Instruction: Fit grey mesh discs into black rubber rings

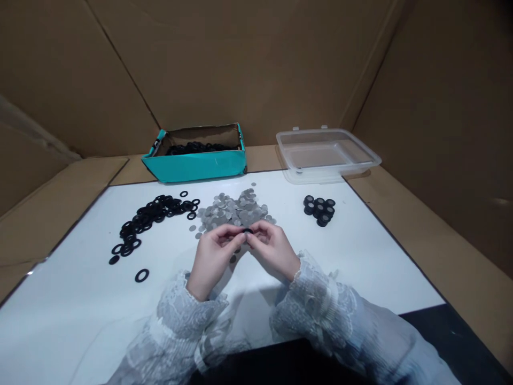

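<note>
Just in front of the pile of grey discs (230,209), my two hands meet over the white board. My left hand (216,251) pinches one side of a small black ring (248,231), and my right hand (270,243) grips its other side. Fingers cover most of the ring, so whether a disc sits in it is hidden. Many loose black rings (152,211) lie in a curved heap to the left, with a single ring (141,275) nearer me. On the right stands a cluster of black rings with grey centres (319,207), some stacked.
A turquoise box (196,167) holding more black rings stands at the back left. A clear plastic container (331,155) is at the back right. Cardboard walls (248,69) close off the back and sides around the white board (360,256).
</note>
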A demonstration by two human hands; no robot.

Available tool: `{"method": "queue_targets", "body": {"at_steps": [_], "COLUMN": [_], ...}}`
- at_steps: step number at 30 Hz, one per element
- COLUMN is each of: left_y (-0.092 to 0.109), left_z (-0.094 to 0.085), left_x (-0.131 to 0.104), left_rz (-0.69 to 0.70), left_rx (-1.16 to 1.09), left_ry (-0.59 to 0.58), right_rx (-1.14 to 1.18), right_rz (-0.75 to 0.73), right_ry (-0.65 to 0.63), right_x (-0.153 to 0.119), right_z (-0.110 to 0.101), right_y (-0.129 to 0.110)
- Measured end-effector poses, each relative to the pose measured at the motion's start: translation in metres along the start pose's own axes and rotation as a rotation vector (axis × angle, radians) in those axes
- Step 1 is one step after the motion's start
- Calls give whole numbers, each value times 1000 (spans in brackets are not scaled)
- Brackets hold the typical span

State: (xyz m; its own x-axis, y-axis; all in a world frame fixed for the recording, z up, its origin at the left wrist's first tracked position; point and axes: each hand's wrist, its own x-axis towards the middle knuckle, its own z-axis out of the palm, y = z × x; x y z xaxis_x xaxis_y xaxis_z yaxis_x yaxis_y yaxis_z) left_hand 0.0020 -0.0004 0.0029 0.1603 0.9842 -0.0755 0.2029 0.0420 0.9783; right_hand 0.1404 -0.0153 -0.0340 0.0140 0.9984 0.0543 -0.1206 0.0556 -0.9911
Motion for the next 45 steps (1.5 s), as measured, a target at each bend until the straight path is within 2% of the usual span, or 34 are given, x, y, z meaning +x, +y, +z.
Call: {"method": "queue_targets", "body": {"at_steps": [4, 8, 11, 16, 19, 22, 30, 36, 40, 45], "left_y": [-2, -1, 0, -2, -4, -5, -2, -8, -5, -1], "left_z": [2, 3, 3, 3, 2, 0, 1, 2, 1, 3], "left_x": [-1, -3, -3, -3, -4, -4, -4, -6, -5, -6], "left_rz": [8, 24, 23, 44, 134, 207, 99, 192, 169, 92], "left_rx": [-11, -4, 26, 45, 149, 212, 149, 238, 199, 96], "left_ry": [47, 83, 57, 16, 23, 22, 30, 106, 57, 72], "right_rx": [-32, 43, 89, 210, 101, -44, -75, 3, 93, 167], "right_rz": [-40, 29, 73, 131, 119, 47, -53, 35, 107, 122], "right_ry": [41, 91, 124, 84, 12, -16, 12, 58, 1, -19], "right_x": [0, 0, 0, 0, 0, 0, -2, -3, -1, -1], "right_z": [0, 1, 5, 8, 3, -1, -1, -1, -1, -1], "right_y": [-1, 0, 2, 6, 3, -4, -8, -5, -3, -4]}}
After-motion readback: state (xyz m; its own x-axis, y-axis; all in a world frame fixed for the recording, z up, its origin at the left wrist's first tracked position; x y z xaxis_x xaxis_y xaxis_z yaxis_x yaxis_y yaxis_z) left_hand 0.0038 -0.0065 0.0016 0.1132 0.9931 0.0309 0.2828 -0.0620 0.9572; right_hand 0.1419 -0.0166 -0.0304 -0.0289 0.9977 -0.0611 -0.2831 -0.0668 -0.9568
